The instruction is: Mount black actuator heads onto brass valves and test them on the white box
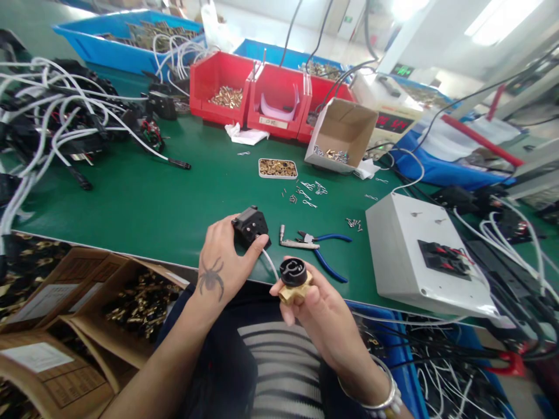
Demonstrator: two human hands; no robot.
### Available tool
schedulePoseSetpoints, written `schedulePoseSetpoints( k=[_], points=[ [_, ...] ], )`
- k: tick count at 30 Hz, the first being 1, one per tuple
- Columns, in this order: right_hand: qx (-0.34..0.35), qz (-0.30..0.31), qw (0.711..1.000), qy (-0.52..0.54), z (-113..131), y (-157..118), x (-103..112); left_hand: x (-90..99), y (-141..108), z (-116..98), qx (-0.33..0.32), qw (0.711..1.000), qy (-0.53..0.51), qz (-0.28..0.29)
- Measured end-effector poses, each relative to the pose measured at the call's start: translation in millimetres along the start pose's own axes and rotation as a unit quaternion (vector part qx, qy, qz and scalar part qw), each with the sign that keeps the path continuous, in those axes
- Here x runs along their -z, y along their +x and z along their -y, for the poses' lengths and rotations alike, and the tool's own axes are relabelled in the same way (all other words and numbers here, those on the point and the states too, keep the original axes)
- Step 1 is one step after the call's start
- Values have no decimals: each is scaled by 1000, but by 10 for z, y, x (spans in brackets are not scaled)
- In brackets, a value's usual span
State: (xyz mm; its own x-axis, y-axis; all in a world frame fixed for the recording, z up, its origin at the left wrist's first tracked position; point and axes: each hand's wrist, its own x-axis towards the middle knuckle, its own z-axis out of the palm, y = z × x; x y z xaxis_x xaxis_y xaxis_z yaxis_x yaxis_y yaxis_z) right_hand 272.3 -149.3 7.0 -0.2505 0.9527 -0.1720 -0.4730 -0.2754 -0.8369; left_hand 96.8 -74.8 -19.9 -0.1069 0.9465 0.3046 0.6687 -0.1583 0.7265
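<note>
My left hand (225, 256) is closed around a black plastic housing (252, 224) at the bench's front edge, thumb pressed on its near side. A white cable (269, 263) runs from that housing down toward my other hand. Held up in the fingers of my right hand (325, 311) is a brass valve body (297, 289) with a round black cap (293, 271) on top. Just beyond my hands lie blue-handled pliers (327, 256) and a small metal socket wrench (299, 244).
A tin of small brass parts (278, 168), loose clips (308, 195) and screws (354, 224) lie on the green bench (174, 198). Red bins (220, 87) and a cardboard box (340, 134) stand behind. A grey test box (419, 250) is at right, cabled black units (74, 116) at left.
</note>
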Motion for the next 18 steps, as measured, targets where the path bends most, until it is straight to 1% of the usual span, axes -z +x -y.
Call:
schedulePoseSetpoints(
  k=[2, 4, 5, 6, 8, 9, 10, 11, 12, 13, 16, 18],
  points=[
    [-6, 0, 1000, -8, -1, -11, -34, -18, -27, -77, 6, 998, -52, 19],
    [-18, -7, 1000, -24, 5, -27, -58, 1, -88, -171, 36, 986, -162, 35],
    [-26, -7, 999, -33, 13, -37, -66, 23, -118, -212, 55, 970, -233, 50],
    [-33, -2, 999, -40, 24, -49, -73, 50, -142, -248, 75, 947, -305, 71],
    [-46, 12, 998, -51, 51, -73, -88, 109, -174, -303, 119, 891, -422, 118],
    [-50, 13, 997, -55, 64, -85, -98, 137, -185, -324, 140, 867, -459, 133],
    [-52, 12, 997, -58, 74, -95, -111, 162, -195, -343, 157, 851, -481, 140],
    [-50, 8, 997, -60, 81, -104, -124, 184, -207, -360, 166, 843, -493, 139],
    [-47, 2, 997, -62, 86, -110, -137, 203, -222, -375, 164, 843, -495, 134],
    [-43, -4, 997, -63, 88, -115, -150, 220, -241, -388, 153, 851, -487, 124],
    [-31, -11, 998, -60, 95, -119, -183, 273, -310, -419, 93, 897, -422, 93],
    [-31, -5, 999, -43, 114, -121, -202, 319, -348, -439, 48, 921, -379, 74]
  ],
)
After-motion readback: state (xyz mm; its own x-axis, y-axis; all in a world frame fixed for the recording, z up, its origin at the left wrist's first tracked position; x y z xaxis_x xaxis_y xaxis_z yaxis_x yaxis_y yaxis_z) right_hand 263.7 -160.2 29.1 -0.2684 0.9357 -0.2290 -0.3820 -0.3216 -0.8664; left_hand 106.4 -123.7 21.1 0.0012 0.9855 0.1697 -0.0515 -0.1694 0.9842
